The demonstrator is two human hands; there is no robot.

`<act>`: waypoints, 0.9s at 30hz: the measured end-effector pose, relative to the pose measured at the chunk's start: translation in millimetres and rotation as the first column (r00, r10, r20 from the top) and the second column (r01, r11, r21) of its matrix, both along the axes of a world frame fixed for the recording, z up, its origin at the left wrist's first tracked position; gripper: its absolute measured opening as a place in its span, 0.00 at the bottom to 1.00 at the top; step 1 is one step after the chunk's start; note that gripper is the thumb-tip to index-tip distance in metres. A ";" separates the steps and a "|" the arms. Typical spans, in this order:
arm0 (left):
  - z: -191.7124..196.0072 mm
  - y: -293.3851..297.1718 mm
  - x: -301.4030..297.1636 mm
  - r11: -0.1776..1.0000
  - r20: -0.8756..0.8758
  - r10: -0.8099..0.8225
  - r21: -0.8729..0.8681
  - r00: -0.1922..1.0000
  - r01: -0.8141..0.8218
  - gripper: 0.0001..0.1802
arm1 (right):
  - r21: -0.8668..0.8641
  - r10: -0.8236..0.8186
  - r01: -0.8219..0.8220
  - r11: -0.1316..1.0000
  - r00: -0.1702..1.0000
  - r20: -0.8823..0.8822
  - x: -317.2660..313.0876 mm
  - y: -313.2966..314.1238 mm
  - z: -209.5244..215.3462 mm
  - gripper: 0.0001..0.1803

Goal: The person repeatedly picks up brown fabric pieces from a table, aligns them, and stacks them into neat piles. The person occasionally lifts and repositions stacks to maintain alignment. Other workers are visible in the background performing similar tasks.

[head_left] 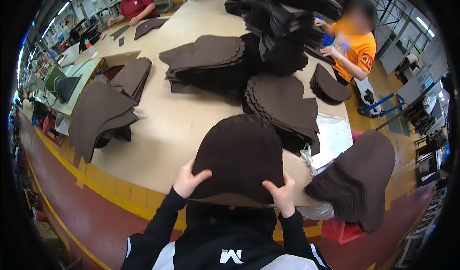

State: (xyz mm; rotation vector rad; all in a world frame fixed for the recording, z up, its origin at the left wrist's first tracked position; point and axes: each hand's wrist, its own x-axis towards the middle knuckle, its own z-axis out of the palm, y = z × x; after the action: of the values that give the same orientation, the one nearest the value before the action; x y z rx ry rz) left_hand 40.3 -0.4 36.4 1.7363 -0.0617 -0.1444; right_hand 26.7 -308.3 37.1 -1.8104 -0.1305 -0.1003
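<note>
A dark brown fabric panel (239, 157) with a rounded top lies before me at the table's near edge. My left hand (190, 179) grips its left side, the thumb on top and the fingers out of sight beneath. On its right side my right hand (281, 192) holds it the same way. Just beyond the panel is a fanned stack of brown panels (282, 102). Another stack (206, 54) lies farther off, left of a tall dark pile (282, 30).
More panels hang over the table's left edge (103, 111) and right corner (357, 174). A red crate (342, 231) sits under that corner. White paper (333, 135) lies nearby. One person in orange (357, 44) stands at the right; another in red (136, 6) works far left.
</note>
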 end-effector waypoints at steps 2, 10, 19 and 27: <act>-6.4 3.3 11.8 0.995 -0.206 -0.040 -0.094 0.978 0.021 0.31 | 0.087 -0.011 0.027 0.996 0.984 -0.180 -3.2 9.1 9.1 0.25; -18.9 34.5 -0.8 0.853 0.273 0.074 0.480 0.959 -0.203 0.24 | -0.593 -0.023 -0.042 0.804 0.995 -0.101 -45.5 -4.9 16.3 0.39; -31.5 15.0 -26.8 0.967 0.058 0.142 0.204 0.988 -0.151 0.25 | -0.816 0.674 -0.377 0.439 0.738 0.021 4.5 52.3 13.0 0.28; -26.8 7.3 -26.9 0.868 0.281 0.177 0.407 0.943 -0.284 0.24 | -0.866 0.483 -0.171 0.469 0.871 0.089 114.5 28.9 1.8 0.25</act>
State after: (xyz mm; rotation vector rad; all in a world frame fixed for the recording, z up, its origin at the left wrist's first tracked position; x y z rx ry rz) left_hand 13.5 6.9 9.7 2.1973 0.0110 0.2480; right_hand 141.2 -279.4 38.9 -2.7025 -0.9277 -0.0536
